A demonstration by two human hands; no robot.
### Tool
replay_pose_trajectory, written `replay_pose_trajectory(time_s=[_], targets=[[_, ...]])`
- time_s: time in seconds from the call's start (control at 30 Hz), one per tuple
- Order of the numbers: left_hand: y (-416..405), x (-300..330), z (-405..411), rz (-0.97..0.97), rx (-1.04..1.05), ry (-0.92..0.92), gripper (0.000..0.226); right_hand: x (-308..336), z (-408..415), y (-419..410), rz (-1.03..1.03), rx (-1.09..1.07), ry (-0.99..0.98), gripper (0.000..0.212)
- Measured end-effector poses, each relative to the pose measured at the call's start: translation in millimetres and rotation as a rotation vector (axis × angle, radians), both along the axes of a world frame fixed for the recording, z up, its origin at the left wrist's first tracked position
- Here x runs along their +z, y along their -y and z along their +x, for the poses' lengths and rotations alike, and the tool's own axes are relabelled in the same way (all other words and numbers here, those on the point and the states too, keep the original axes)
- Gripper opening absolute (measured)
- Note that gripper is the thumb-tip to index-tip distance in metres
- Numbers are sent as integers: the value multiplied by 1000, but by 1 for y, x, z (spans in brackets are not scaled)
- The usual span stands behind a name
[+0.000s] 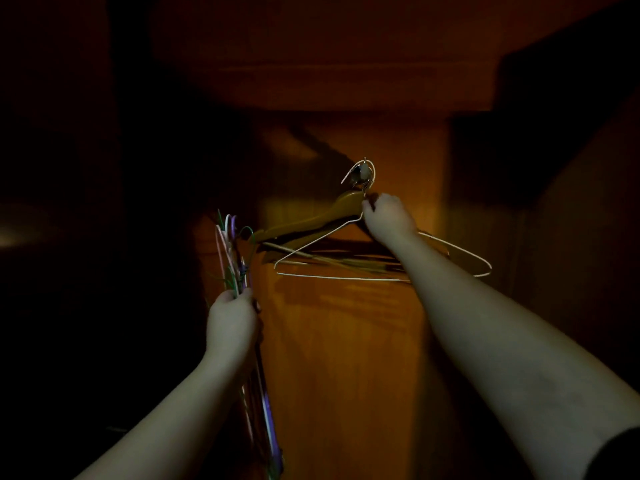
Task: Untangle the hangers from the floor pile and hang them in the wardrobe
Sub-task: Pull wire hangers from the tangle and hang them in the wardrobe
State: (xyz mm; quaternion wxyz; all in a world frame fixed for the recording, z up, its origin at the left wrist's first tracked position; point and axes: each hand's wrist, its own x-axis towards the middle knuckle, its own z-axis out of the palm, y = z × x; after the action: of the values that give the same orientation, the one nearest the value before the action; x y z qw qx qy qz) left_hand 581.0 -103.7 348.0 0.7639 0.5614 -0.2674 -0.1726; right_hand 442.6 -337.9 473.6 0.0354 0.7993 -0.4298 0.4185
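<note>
White wire hanger point(346, 277) hangs at the wardrobe hook point(363, 173), right hand point(388, 216) pinching its neck. Left hand point(232, 323) grips a coloured hanger bundle point(230, 251). Thin wire looks light, springy, snag-prone; necks seem the best hold.

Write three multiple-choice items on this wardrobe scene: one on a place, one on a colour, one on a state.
1. Where is the white wire hanger's hook?
A. Over the wardrobe's metal hook
B. On the floor
C. In the left hand

2. What colour is the hanger behind the white one?
A. Blue
B. Yellow-brown
C. Black

3. What is the left hand doing?
A. Hanging open
B. Pressing the wardrobe wall
C. Gripping a bundle of coloured hangers

Key: 1 A, its loop sits over the metal hook, with the right hand at its neck; 2 B, its broad arm shows yellow-brown; 3 C, the fingers curl round the bundle.
</note>
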Motion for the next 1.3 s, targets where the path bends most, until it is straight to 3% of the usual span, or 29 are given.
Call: replay_pose_trajectory(time_s=[0.33, 0.6, 0.83, 0.93, 1.03, 1.17, 1.3], targets=[[-4, -7, 2, 29, -2, -39, 18, -1, 2, -6, -267, -210, -299, 41], [-15, -10, -3, 51, -4, -24, 18, -1, 11, -8, -275, -337, -417, 37], [-27, -16, 0, 57, -78, -65, 20, 0, 16, -8, -217, -350, -399, 37], [-34, -22, 3, 70, -129, -90, 21, -8, 15, -17, -206, -257, -221, 37], [-39, -34, 7, 51, -194, -136, 16, -37, 18, -42, -188, -10, 3, 27], [-46, -55, 11, 32, -280, -212, 15, -109, 30, -96, 163, 385, -27, 25], [-53, -69, 12, 50, -349, -250, 20, -182, 34, -152, 512, 607, -65, 20]])
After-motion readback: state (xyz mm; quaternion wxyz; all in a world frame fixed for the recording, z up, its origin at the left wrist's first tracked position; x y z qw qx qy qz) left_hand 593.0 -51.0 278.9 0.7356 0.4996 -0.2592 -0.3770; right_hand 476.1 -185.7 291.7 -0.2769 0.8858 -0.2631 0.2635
